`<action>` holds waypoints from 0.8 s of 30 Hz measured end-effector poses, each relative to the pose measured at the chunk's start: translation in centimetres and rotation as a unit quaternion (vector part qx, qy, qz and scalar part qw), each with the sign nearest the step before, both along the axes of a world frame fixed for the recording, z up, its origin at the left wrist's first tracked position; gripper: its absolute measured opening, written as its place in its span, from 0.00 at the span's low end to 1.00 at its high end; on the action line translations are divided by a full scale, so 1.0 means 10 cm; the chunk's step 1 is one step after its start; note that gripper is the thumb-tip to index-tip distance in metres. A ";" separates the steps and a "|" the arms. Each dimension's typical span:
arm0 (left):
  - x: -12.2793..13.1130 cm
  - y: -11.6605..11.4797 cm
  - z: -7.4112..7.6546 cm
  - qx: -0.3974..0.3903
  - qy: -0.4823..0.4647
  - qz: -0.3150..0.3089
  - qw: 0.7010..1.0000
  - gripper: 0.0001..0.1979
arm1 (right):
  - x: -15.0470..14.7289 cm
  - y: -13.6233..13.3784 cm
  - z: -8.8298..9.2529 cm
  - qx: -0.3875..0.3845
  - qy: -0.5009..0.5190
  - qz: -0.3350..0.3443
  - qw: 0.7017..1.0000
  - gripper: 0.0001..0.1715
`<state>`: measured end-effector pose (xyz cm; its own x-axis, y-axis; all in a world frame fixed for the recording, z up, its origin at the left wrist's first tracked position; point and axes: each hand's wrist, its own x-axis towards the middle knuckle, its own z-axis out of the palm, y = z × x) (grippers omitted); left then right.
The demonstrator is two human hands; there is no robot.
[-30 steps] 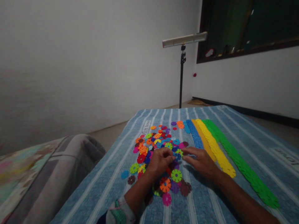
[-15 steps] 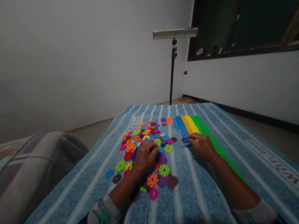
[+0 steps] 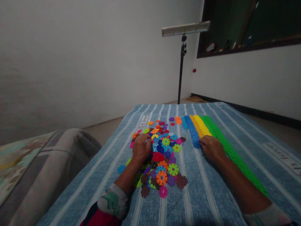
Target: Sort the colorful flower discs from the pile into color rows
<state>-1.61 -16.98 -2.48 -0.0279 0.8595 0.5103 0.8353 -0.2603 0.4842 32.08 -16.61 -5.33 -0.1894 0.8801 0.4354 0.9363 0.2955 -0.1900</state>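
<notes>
A pile of colourful notched plastic discs lies on the striped cloth in front of me. Over its left side is my left hand, fingers curled down and closed; anything between them is hidden. My right hand is to the right, its thumb and finger pinched at the near end of a row of overlapping blue discs, on the edge of the last blue disc. Beside that row run an orange-yellow row, a yellow row and a long green row, which passes behind my right hand and forearm.
Beyond the pile, a purple disc, orange discs and light-blue discs head further columns. A lamp on a black stand rises past the cloth's far edge. Grey fabric bulges at the left.
My left hand has moved left across the pile, uncovering discs in its middle. My right hand stays by the blue row's near end, where the last disc now lies in line. The view has shifted slightly.
</notes>
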 end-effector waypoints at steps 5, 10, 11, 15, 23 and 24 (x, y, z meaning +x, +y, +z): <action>0.02 0.01 -0.07 0.012 0.065 -0.038 0.997 0.11 | -0.06 -0.02 -0.05 0.033 0.000 0.006 0.999 0.15; 0.14 -0.04 -0.09 -0.041 0.165 -0.171 0.970 0.18 | -0.26 -0.11 -0.09 0.071 0.001 0.084 0.994 0.11; 0.16 -0.05 -0.09 -0.056 0.179 -0.177 0.966 0.18 | -0.29 -0.13 -0.10 0.081 0.003 0.105 0.991 0.11; 0.10 -0.05 -0.07 -0.086 0.194 -0.150 0.966 0.15 | -0.36 -0.19 -0.14 0.091 0.005 0.147 0.985 0.13; -0.22 0.01 -0.05 -0.145 0.123 -0.022 0.981 0.16 | -0.37 -0.23 -0.18 0.101 -0.006 0.161 0.982 0.14; -0.25 0.01 -0.04 -0.152 0.117 -0.004 0.981 0.17 | -0.37 -0.23 -0.18 0.101 -0.008 0.162 0.982 0.14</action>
<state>-4.13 -16.90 -2.87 0.0675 0.9727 0.2221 0.9312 -0.1414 0.3360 28.39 -18.89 -7.12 -0.4535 0.6683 0.5896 0.7895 0.6083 -0.0823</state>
